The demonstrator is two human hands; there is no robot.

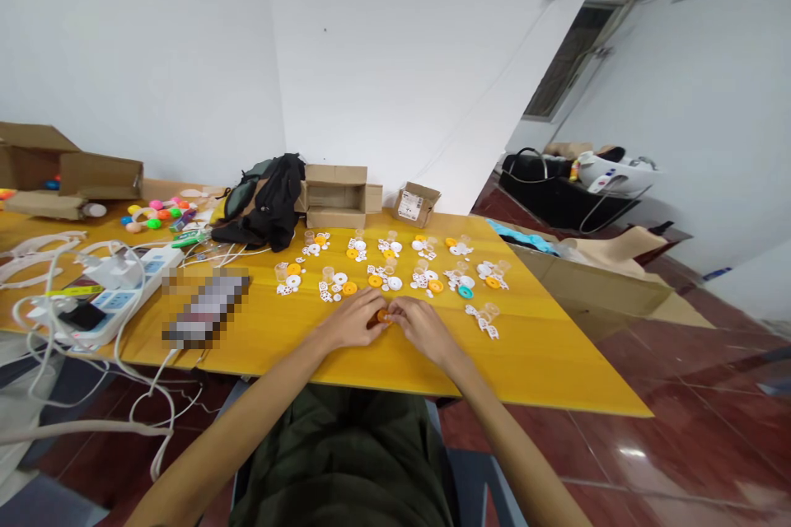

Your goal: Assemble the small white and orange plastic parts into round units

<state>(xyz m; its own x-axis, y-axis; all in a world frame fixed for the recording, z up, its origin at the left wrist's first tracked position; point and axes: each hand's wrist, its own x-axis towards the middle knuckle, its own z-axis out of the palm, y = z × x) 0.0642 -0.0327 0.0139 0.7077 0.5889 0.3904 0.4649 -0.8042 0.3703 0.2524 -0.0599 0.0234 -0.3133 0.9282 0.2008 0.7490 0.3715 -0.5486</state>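
Close together over the near middle of the table, my two hands meet at a small orange round piece (381,316), largely covered by fingers. My left hand (357,319) curls around it from the left. From the other side, the fingertips of my right hand (423,329) pinch at its edge. Past my hands, several small sets lie in rows: clear plastic cups (328,273), white discs (394,284), orange discs (350,288) and white dotted cut-out pieces (325,291). One teal disc (465,293) is among them. Right of my right hand, a clear cup (491,311) lies beside dotted pieces (482,319).
A power strip (133,292) with tangled white cables and a blurred-out phone (207,309) lie left on the yellow table (531,370). Along the back are a black bag (272,202), an open cardboard box (335,198) and a smaller box (417,204). Colourful balls (154,214) lie far left.
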